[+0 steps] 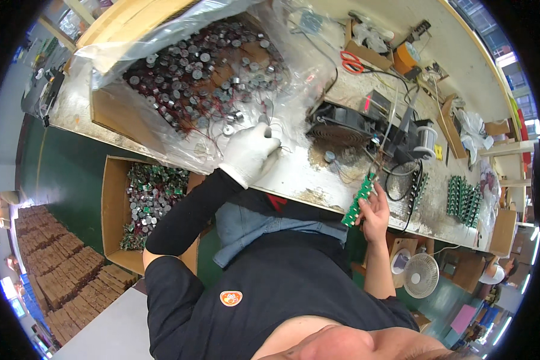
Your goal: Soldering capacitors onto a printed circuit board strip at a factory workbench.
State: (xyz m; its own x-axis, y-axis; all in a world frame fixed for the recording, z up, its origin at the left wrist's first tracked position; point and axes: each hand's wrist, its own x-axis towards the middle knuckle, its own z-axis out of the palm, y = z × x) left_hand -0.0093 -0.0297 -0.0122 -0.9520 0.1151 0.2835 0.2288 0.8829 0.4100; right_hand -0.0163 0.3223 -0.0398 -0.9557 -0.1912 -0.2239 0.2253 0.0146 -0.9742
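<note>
Pinches a small silver cylindrical part with thin trailing wires (pixel 269 128) between the closed fingertips of the white-gloved left hand (pixel 249 155), just left of the black grilled fan unit (pixel 341 129) and low over the stained pale worktop (pixel 294 174). Clamps a narrow green circuit-board strip (pixel 356 203) in the bare right hand (pixel 376 211), below and slightly right of the fan unit, off the worktop's near edge. Likely trouble at the left: fine wires snagging on the crumpled clear plastic bag (pixel 294 48) or on the heap of like silver wired parts (pixel 201 72) up-left of the fan unit, dragging extra pieces out or bending a lead. Glove fabric probably dulls the feel, so could let the part slip and roll off the edge toward the open brown cardboard box of green-topped pieces (pixel 150 201), far down-left of the fan unit, and mix there. Likely trouble at the right: strip gripped by one end only, over no support, so could flex, or knock the black cables (pixel 402 186) just right of it. Cannot tell whether anything hot sits among the clutter right of the fan unit; if so, bare skin risks a burn.
</note>
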